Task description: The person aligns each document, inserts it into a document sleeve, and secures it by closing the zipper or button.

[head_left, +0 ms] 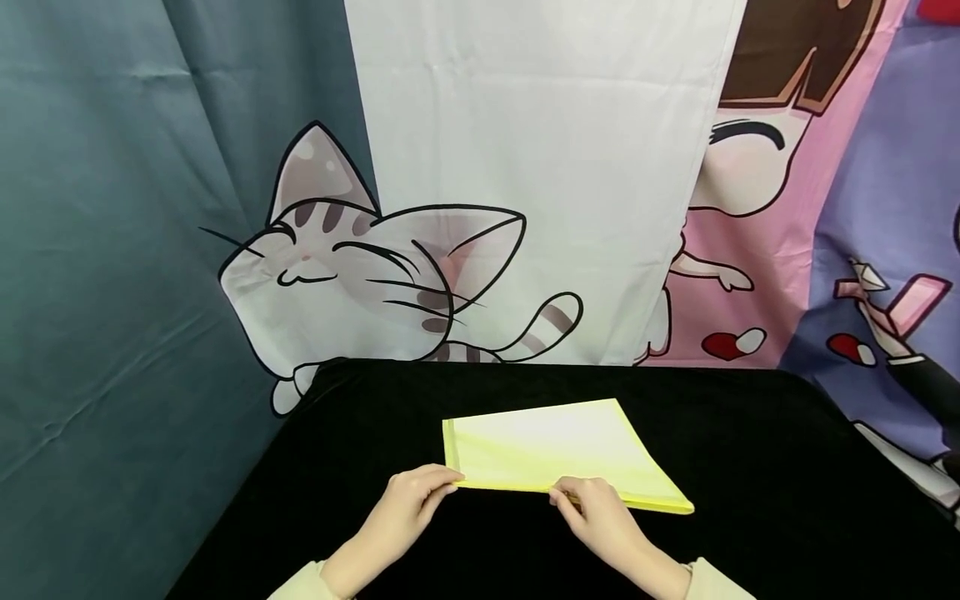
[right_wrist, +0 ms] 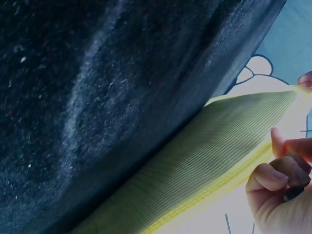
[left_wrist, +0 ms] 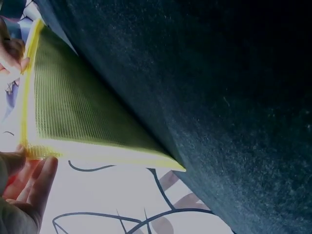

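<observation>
A flat yellow zip document pouch (head_left: 555, 446), pale with brighter yellow borders, is held tilted above the black cloth. Fine ribbing covers its underside in the left wrist view. My left hand (head_left: 412, 504) pinches the near left corner between thumb and fingers. Farther right along the same near edge, my right hand (head_left: 596, 512) pinches the yellow border, its other fingers curled. In the right wrist view a small dark piece (right_wrist: 294, 193) shows between the fingers of that hand; I cannot tell what it is. The pouch's near right corner sticks out beyond my right hand.
Black cloth (head_left: 360, 433) covers the table beneath the pouch. Behind it hangs a printed curtain (head_left: 547, 125) with a cartoon cat and figures, and a grey-blue stretch (head_left: 112, 292) of it runs down the left side.
</observation>
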The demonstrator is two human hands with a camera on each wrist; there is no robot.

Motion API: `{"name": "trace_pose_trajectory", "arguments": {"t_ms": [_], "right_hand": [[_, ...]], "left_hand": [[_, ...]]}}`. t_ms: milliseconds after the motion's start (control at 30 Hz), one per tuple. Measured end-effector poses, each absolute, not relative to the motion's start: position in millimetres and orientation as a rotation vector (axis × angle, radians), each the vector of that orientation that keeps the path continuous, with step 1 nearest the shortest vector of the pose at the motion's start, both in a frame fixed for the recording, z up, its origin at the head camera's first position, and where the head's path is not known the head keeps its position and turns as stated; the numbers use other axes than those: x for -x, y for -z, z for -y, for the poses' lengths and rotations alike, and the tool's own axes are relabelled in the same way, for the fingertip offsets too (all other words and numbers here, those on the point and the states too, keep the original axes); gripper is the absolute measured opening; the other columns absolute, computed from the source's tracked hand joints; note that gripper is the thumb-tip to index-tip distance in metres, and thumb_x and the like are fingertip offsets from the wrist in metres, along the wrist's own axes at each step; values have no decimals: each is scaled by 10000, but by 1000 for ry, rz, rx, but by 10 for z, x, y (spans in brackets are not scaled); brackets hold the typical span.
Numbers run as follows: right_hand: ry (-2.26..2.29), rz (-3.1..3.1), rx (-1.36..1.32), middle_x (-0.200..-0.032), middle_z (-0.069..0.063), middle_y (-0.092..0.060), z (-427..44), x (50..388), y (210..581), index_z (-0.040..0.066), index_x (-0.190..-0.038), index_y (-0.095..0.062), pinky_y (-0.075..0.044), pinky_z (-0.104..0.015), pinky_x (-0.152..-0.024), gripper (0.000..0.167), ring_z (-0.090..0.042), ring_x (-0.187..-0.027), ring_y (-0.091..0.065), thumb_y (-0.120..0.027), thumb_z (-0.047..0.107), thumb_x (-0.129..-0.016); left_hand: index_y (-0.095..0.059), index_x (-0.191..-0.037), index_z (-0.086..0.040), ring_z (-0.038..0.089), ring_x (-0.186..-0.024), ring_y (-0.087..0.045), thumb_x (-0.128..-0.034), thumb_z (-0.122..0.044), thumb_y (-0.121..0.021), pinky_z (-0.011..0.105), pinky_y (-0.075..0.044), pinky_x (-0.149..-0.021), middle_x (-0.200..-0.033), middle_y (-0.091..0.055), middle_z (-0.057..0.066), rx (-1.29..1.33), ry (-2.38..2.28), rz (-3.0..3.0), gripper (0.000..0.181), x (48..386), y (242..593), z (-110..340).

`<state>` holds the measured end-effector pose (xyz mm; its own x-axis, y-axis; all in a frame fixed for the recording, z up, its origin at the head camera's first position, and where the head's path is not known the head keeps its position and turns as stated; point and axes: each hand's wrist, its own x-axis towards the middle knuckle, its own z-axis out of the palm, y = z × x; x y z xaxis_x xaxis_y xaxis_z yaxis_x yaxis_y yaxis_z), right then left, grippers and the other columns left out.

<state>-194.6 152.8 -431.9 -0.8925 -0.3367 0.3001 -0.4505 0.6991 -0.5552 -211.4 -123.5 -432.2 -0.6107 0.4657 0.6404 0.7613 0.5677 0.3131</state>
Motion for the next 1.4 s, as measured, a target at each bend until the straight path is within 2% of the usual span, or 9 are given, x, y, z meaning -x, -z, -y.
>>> {"name": "trace_pose_trajectory", "arguments": {"t_ms": [200,367,700,933,1067,1233,1333,1400], "right_hand": [[-943,2744,-586,-572,97,-536,-1692,1971,4317,96,-766,-667,-378,-162,-494,163,50,-483,-317,-593,108,-911],[-888,2732,-544,-632,59,-613,-1893,1993,4312,104,-771,-672,-392,-162,-502,151,61,-501,-352,-601,106,-904],[-695,2696,-429,-696,78,-652,-2299,2144,4271,164,-734,-664,-433,-210,-536,138,59,-579,-438,-657,109,-862],[-686,2638,-278,-660,26,-633,-2641,2250,4217,102,-759,-689,-295,-189,-453,100,14,-496,-284,-666,87,-855],[-583,2554,-280,-608,54,-557,-2681,2269,4212,96,-766,-675,-284,-205,-437,73,1,-496,-297,-688,101,-838],[-523,2336,-244,-580,62,-482,-2660,2269,4253,89,-747,-597,-286,-209,-429,131,16,-488,-312,-685,28,-823],[-599,2248,-179,-577,23,-489,-2644,2274,4250,49,-808,-590,-263,-215,-423,84,15,-475,-290,-623,8,-874],[-628,2243,-129,-588,-9,-494,-2638,2275,4226,15,-879,-596,-260,-230,-423,39,-6,-477,-293,-574,18,-911]], "left_hand": [[-722,-901,-95,118,-811,-682,-761,-15,-730,219,-562,-691,-912,-713,-7,857,797,2325,161,2130,4329,1302],[-722,-900,-100,112,-815,-678,-769,-16,-725,227,-561,-689,-912,-713,-17,825,829,2350,156,2152,4321,1374],[-686,-918,-102,77,-805,-653,-805,-20,-698,214,-549,-682,-904,-692,-19,769,777,2408,140,2252,4334,1536],[-683,-924,-108,39,-765,-621,-850,-60,-657,197,-518,-628,-905,-709,1,711,902,2559,92,2331,4317,1691],[-664,-940,-124,8,-751,-594,-871,-84,-641,194,-508,-623,-899,-703,-10,733,886,2562,83,2324,4306,1681],[-601,-972,-141,-22,-620,-494,-846,-61,-665,167,-436,-531,-781,-650,-71,773,608,2425,163,2280,4316,1609],[-561,-994,-97,11,-596,-502,-828,-21,-681,150,-421,-502,-768,-624,-55,813,452,2275,219,2295,4307,1530],[-543,-983,-68,44,-634,-577,-798,21,-688,142,-453,-522,-791,-643,-19,820,482,2209,251,2327,4277,1468]]}}
